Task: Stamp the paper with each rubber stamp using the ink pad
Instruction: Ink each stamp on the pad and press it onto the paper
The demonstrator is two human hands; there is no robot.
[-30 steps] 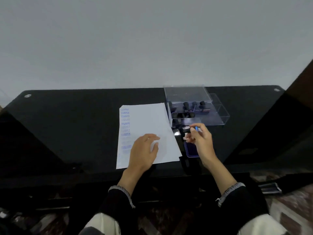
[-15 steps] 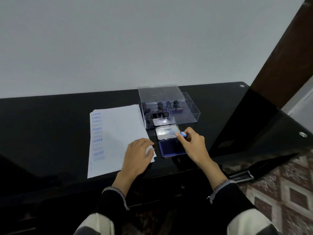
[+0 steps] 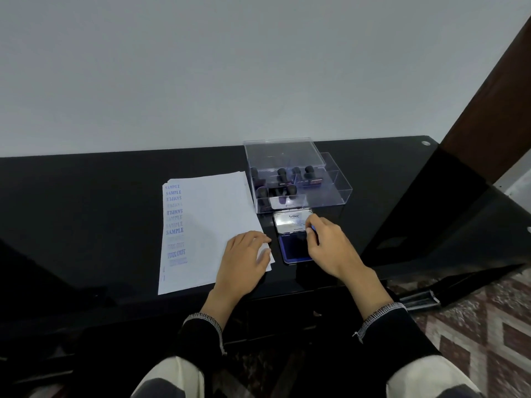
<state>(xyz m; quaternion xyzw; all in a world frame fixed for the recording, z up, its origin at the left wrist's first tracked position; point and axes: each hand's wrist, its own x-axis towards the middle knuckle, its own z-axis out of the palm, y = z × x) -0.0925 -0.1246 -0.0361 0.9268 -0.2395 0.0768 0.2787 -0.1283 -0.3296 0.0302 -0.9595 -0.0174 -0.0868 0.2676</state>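
A white paper (image 3: 212, 225) lies on the black table, with a column of blue stamp prints down its left edge. My left hand (image 3: 244, 261) rests flat on the paper's lower right corner. Beside it sits an open ink pad (image 3: 293, 249) with a blue pad and a raised silver lid (image 3: 291, 222). My right hand (image 3: 327, 248) is over the pad's right side, fingers curled around a small stamp (image 3: 313, 228) of which only a blue bit shows. Several black-handled rubber stamps (image 3: 283, 182) stand in a clear box (image 3: 333, 193) behind the pad.
The black glossy table (image 3: 86, 214) runs to a plain wall behind. Its right end (image 3: 425, 143) angles off beside a dark brown panel (image 3: 488, 110). Patterned floor tiles (image 3: 474, 334) show at the lower right.
The view has swung right, so everything sits further left. My right hand has come down from in front of the clear box to the ink pad. My left hand stays on the paper.
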